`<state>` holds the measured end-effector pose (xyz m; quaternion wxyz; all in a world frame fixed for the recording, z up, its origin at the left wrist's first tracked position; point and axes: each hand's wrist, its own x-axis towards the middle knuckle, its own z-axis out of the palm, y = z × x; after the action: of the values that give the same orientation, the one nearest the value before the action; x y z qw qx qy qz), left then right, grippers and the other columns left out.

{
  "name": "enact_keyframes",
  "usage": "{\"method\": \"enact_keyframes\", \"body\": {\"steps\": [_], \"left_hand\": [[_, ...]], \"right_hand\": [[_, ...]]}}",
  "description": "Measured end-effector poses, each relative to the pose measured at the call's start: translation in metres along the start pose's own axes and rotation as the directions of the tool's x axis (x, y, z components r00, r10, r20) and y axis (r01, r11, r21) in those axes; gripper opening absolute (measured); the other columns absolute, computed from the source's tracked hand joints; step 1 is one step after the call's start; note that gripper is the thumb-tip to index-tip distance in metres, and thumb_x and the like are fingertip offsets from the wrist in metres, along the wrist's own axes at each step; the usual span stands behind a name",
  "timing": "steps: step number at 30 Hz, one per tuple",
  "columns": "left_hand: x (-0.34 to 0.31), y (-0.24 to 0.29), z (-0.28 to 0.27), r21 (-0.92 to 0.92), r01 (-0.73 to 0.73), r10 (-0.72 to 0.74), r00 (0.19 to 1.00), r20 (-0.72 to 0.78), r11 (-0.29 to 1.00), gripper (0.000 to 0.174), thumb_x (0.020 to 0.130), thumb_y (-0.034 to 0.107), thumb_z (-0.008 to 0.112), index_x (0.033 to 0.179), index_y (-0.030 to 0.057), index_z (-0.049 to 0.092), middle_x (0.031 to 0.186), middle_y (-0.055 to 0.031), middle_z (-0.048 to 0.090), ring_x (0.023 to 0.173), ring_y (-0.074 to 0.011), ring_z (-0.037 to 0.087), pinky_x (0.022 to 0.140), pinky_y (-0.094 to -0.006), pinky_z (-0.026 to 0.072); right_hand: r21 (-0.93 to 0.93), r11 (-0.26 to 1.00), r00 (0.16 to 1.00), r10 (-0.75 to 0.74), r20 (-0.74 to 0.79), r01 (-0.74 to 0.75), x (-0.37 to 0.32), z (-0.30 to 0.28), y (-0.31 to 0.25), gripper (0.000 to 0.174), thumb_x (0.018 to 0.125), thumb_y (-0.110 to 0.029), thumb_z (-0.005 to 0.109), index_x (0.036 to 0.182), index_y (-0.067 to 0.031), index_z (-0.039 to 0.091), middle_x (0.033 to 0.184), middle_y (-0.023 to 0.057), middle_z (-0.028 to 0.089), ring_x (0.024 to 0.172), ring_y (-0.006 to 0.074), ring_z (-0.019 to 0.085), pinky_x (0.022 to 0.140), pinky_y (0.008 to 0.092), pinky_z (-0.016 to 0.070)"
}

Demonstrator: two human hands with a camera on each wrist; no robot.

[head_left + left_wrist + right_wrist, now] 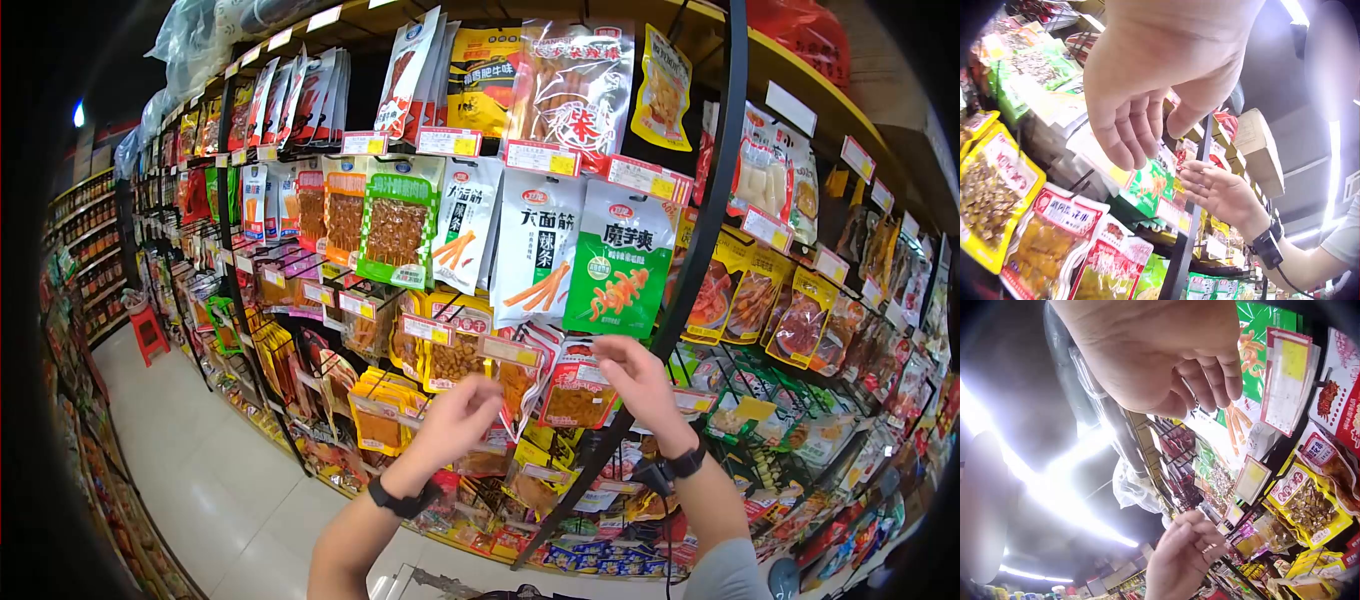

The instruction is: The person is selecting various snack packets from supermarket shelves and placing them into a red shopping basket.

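We have left hand [465,415] and right hand [640,378] relaxed, fingers released. Green packet [620,258] hangs above right hand, red packet [580,398] between both in head view; depth's hard to judge.

We've got a green-and-white snack packet [615,255] hanging upright just left of the black post [737,90], orange pieces pictured on it, right hand [640,385] near its bottom edge. Lower down, also left of the post, we see a red-and-white packet [578,398]. Farther left of it hangs a yellow packet [450,360] with brown chunks, near the left hand [462,418].
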<state>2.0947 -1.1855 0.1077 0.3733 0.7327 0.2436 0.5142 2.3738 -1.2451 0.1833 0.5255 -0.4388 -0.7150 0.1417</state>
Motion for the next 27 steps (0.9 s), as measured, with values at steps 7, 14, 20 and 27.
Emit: {"method": "enact_keyframes", "body": {"steps": [7,14,20,27], "left_hand": [[0.12,0.01,-0.007,0.188,-0.206,0.251,0.932,-0.261,0.96,0.05,0.086,0.021,0.07,0.125,-0.0045,0.052,0.114,-0.0185,0.064,0.103,-0.0253,0.063,0.084,-0.0362,0.0529],[0.191,-0.025,0.0,-0.099,0.009,-0.016,0.997,-0.071,0.995,0.055,0.085,0.021,0.071,0.129,-0.0055,0.051,0.112,-0.0163,0.067,0.099,-0.0214,0.064,0.086,-0.0349,0.0508],[0.195,-0.033,0.001,0.102,0.024,0.001,0.971,-0.241,0.995,0.036,0.084,0.011,0.065,0.116,-0.0032,0.056,0.105,-0.0166,0.067,0.095,-0.029,0.065,0.086,-0.0371,0.0501],[0.163,0.03,0.018,0.489,-0.387,0.516,0.841,-0.16,0.782,0.043,0.084,0.019,0.065,0.12,-0.002,0.051,0.111,-0.0238,0.062,0.099,-0.0396,0.062,0.083,-0.0444,0.0505]], "right_hand": [[-0.237,0.968,0.991,-0.049,0.126,0.078,0.075,0.034,0.003,0.043,0.09,-0.018,0.063,0.129,-0.0006,0.056,0.123,0.0188,0.064,0.111,0.0289,0.064,0.093,0.0386,0.0512],[-0.446,0.895,0.997,0.056,0.049,-0.028,0.102,0.018,0.027,0.058,0.087,-0.023,0.064,0.137,0.0004,0.049,0.129,0.0237,0.06,0.118,0.0347,0.06,0.097,0.0413,0.0488],[-0.339,0.928,0.987,0.16,-0.018,-0.156,0.101,0.0,0.033,0.06,0.086,-0.019,0.063,0.139,0.0039,0.045,0.138,0.0265,0.052,0.12,0.0371,0.059,0.098,0.0376,0.0487],[-0.689,0.724,0.897,-0.287,-0.336,-0.027,0.076,-0.009,0.008,0.062,0.086,-0.014,0.062,0.142,0.003,0.041,0.148,0.0332,0.035,0.136,0.0446,0.039,0.111,0.0412,0.0353]]}}
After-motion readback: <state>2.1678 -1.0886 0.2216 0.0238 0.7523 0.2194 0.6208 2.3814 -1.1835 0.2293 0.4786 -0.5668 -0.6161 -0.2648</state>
